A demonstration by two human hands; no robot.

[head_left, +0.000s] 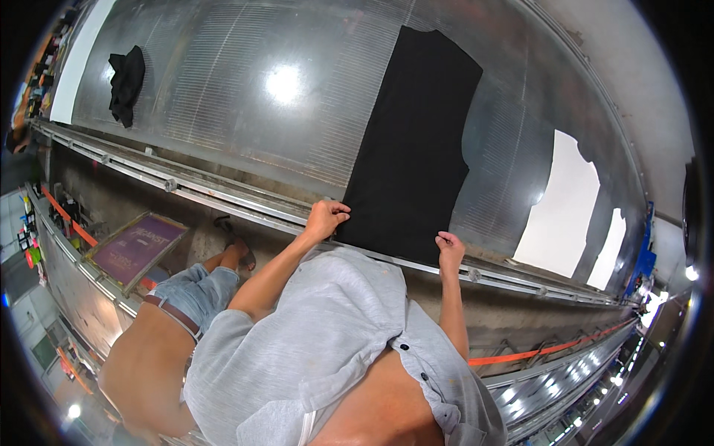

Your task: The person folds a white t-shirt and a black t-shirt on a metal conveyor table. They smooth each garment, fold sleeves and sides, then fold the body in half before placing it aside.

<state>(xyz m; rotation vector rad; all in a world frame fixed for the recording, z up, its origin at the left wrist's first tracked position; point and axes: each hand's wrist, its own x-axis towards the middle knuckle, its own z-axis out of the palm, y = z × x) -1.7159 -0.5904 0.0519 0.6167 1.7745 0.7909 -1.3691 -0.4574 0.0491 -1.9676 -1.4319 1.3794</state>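
Observation:
A black fabric panel [414, 141], cut like a garment piece, lies flat and lengthwise across the long metal table [312, 111]. My left hand [327, 221] pinches its near left corner, thumb and fingers closed at the edge. At the near right corner, my right hand [450, 253] has its fingertips pressed together on the same panel. The cloth between my hands looks smooth and reaches the table's near rail.
Farther right lie a white fabric panel [561, 208] and a narrower white piece [610, 249]. A crumpled black cloth [127, 85] sits at the far left. Metal rails [216, 199] edge the table. Behind me on the left are another person [160, 334] and a purple framed screen [137, 249].

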